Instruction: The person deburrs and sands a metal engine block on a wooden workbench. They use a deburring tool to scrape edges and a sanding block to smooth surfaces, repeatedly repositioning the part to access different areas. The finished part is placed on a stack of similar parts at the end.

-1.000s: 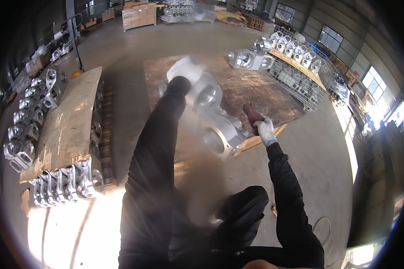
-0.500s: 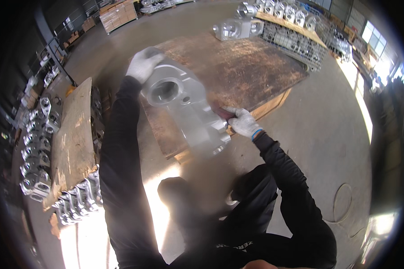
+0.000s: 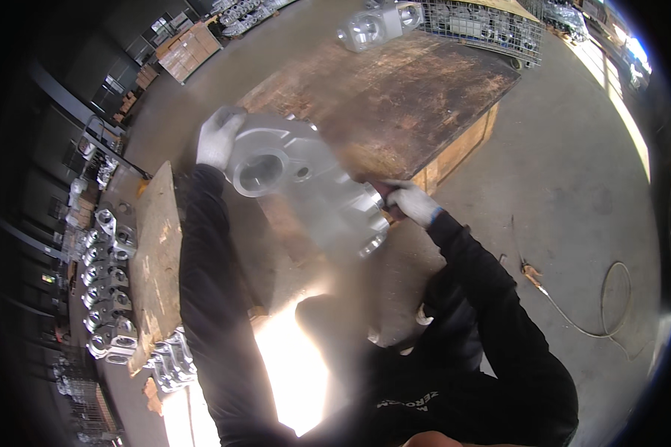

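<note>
Both arms raised; left hand (image 3: 218,138) and right hand (image 3: 408,201) grip metal casting (image 3: 306,186) ends.

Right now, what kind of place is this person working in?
It looks like a factory or metal workshop. Both gloved hands carry a big metal casting, more castings sit in rows beside a wooden pallet, and wire cages of parts stand on a concrete floor.

A factory hall: bare concrete floor (image 3: 574,186), rows of cast metal parts (image 3: 105,283) on wooden pallets (image 3: 157,253), wire crates (image 3: 484,26).
</note>
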### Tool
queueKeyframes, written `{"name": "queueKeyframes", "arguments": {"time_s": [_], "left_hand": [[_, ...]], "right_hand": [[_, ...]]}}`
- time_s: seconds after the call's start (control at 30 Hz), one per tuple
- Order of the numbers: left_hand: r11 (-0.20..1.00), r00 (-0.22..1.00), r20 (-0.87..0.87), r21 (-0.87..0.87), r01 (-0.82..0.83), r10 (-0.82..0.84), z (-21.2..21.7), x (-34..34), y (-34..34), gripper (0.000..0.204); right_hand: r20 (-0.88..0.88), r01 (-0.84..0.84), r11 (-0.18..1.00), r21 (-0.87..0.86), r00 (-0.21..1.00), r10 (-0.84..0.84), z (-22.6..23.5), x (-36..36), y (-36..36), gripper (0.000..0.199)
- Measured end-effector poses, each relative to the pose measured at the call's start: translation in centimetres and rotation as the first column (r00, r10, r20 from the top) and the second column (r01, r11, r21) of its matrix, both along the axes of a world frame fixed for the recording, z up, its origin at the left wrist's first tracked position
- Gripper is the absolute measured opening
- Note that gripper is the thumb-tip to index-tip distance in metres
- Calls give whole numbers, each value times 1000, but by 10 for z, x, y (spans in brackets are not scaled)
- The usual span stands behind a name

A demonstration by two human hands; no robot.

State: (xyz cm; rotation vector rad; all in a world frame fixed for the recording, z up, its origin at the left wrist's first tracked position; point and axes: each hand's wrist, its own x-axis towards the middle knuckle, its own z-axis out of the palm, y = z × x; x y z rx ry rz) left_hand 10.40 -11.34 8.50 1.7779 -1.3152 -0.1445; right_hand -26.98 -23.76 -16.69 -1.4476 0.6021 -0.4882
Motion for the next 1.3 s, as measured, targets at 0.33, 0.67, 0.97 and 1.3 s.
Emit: {"name": "queueKeyframes", "arguments": {"time_s": [0.33, 0.67, 0.97, 1.3], "left_hand": [[999, 998, 39, -28, 47, -46, -1, 1, 4, 27], [999, 978, -204, -14, 29, -32, 10, -27, 8, 20], [995, 982, 171, -42, 89, -81, 12, -28, 9, 25], [971, 641, 766, 127, -203, 34, -13, 36, 15, 42]], "right_hand": [[-309, -51, 830, -556, 939, -149, 68, 31, -84, 40], [-205, -143, 782, -607, 979, 19, 96, 219, -135, 48], [-155, -12, 818, -575, 983, -95, 52, 257, -148, 41], [291, 214, 956, -202, 945, -150, 62, 114, -113, 30]]}}
